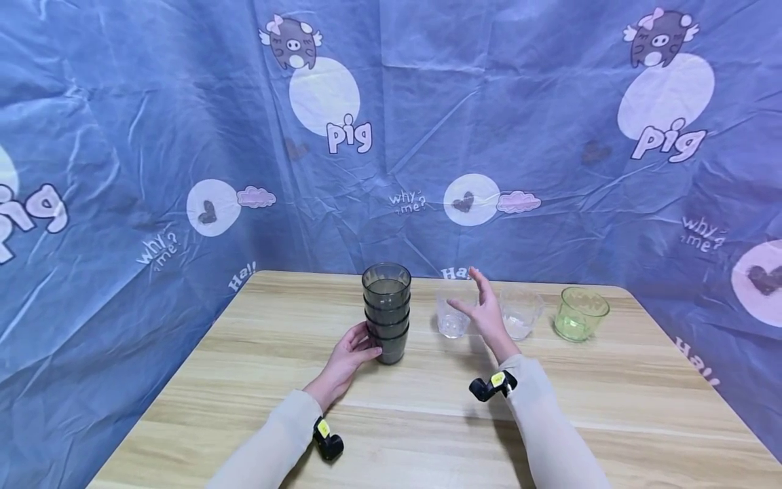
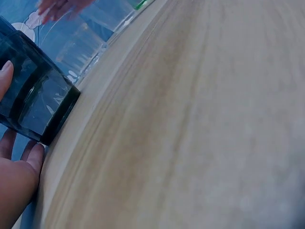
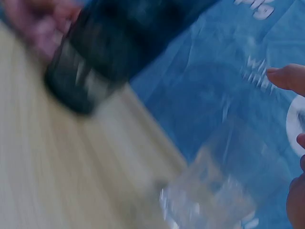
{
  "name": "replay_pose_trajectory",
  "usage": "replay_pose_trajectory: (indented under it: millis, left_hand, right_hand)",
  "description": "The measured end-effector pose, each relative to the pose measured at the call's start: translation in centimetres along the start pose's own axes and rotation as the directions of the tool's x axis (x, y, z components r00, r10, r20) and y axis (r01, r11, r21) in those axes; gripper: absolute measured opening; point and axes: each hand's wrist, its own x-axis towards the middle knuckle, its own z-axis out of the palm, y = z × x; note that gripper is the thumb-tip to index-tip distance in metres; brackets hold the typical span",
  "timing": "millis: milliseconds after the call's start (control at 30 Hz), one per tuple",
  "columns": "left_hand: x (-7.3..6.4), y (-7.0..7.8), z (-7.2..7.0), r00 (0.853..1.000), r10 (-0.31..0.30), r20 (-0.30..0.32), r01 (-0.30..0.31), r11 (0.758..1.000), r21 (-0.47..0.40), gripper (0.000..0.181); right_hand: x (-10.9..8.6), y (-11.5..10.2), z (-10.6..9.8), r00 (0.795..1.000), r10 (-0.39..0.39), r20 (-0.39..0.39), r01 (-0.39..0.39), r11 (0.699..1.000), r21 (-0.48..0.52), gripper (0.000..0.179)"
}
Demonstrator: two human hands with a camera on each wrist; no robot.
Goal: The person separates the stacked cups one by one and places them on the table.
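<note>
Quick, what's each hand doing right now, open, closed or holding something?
Left hand: holding the dark cup stack near its base.
Right hand: open, holding nothing.

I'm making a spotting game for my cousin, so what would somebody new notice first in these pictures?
Probably the tall stack of dark cups near the middle of the head view, with the person's left hand gripping it low down. Next might come the big blue cloth with cartoon pigs on it, hanging behind the wooden table. Then the green cup, to the right of two clear cups.
</note>
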Motion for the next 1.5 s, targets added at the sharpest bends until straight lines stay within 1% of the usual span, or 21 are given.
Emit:
replay_pose_trajectory:
  millis: [67,167,267,367,467,600,733,867,1000,1233,1500]
  left_hand:
    - [0.0,0.0,-0.1,1.0,-0.003,-0.001,0.003,1.0,-0.002,0.071]
    - [0.1,-0.1,-0.2,1.0,-0.007,0.002,0.007,1.0,0.0,0.071]
    - [0.1,0.0,-0.2,1.0,-0.011,0.011,0.01,1.0,0.003,0.071]
    - [0.1,0.0,-0.1,1.0,-0.013,0.023,0.013,1.0,0.004,0.07]
    - [0.1,0.0,-0.1,1.0,-0.009,0.027,0.009,1.0,0.009,0.07]
    - [0.1,-0.1,-0.1,1.0,0.0,0.026,-0.001,1.0,0.016,0.069]
    - [0.1,-0.1,-0.1,1.0,0.0,0.029,0.0,1.0,0.021,0.07]
    - [0.1,0.0,-0.1,0.999,-0.006,0.037,0.005,1.0,0.021,0.069]
    - [0.1,0.1,-0.1,0.999,-0.012,0.039,0.012,1.0,0.016,0.069]
    - [0.0,0.1,-0.1,0.999,-0.018,0.043,0.018,1.0,0.001,0.069]
    - [-0.1,0.0,-0.1,0.999,-0.015,0.047,0.015,1.0,0.003,0.068]
  right_hand:
    - [0.2,-1.0,0.4,1.0,-0.02,-0.013,0.021,0.998,0.065,0.082]
    - [0.4,-2.6,1.2,0.999,-0.05,-0.008,0.05,0.986,0.16,0.08]
    - [0.6,-4.0,2.2,0.996,-0.084,0.031,0.073,0.965,0.252,0.079]
    - [0.5,-5.2,3.4,0.989,-0.113,0.09,0.082,0.951,0.299,0.08]
    - [0.4,-6.1,4.7,0.977,-0.126,0.17,0.071,0.952,0.297,0.084]
    - [0.1,-6.8,6.4,0.952,-0.125,0.28,0.037,0.953,0.301,0.094]
    - [-0.3,-7.2,7.7,0.936,-0.112,0.332,0.011,0.956,0.293,0.097]
    - [-0.4,-7.5,8.5,0.936,-0.098,0.337,0.015,0.971,0.24,0.096]
    - [-0.5,-7.7,8.9,0.935,-0.088,0.343,0.021,0.981,0.194,0.097]
    - [-0.6,-7.8,8.8,0.931,-0.08,0.357,0.023,0.987,0.162,0.089]
    - [-0.4,-8.0,8.7,0.936,-0.047,0.348,0.008,0.994,0.111,0.09]
